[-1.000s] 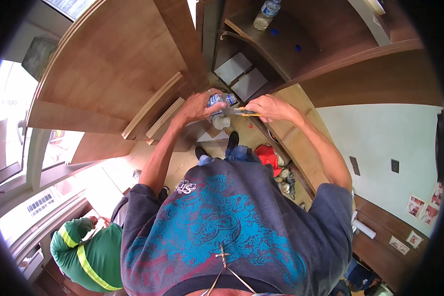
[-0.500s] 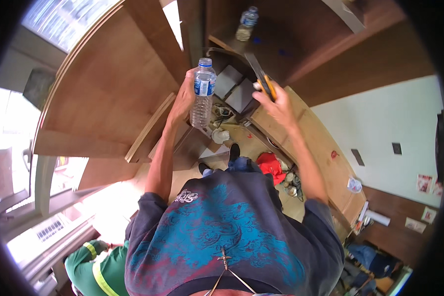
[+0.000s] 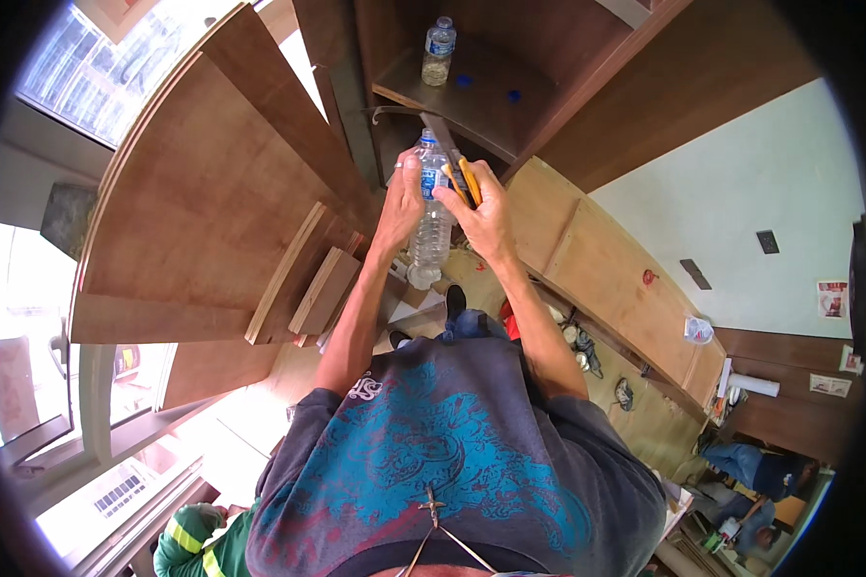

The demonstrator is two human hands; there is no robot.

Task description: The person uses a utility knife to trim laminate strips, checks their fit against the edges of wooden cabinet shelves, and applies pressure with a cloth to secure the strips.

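Note:
My left hand (image 3: 404, 204) is wrapped round a clear plastic bottle (image 3: 433, 231) with a blue-and-white label, held upright in front of me. A blue ring circles its neck. My right hand (image 3: 485, 213) grips the yellow-and-black handle of a bladed tool (image 3: 465, 183); I cannot tell whether it is a utility knife or a chisel. Its grey blade slants up and left across the bottle's neck and upper side. The right thumb lies over the label, apparently touching it. On the shelf ahead stands a second bottle (image 3: 438, 53), partly filled with something pale, near small blue pieces (image 3: 489, 88).
A brown wooden shelf unit (image 3: 510, 58) is ahead. Curved plywood panels (image 3: 192, 202) rise at my left. A long wooden bench or ledge (image 3: 597, 250) runs along the right. A person in green (image 3: 197, 543) is at lower left; other people (image 3: 751, 481) are at lower right.
My right hand has brought the bladed tool left and down to the bottle. The left hand and bottle have moved slightly right. My view has shifted, showing more of the shelf.

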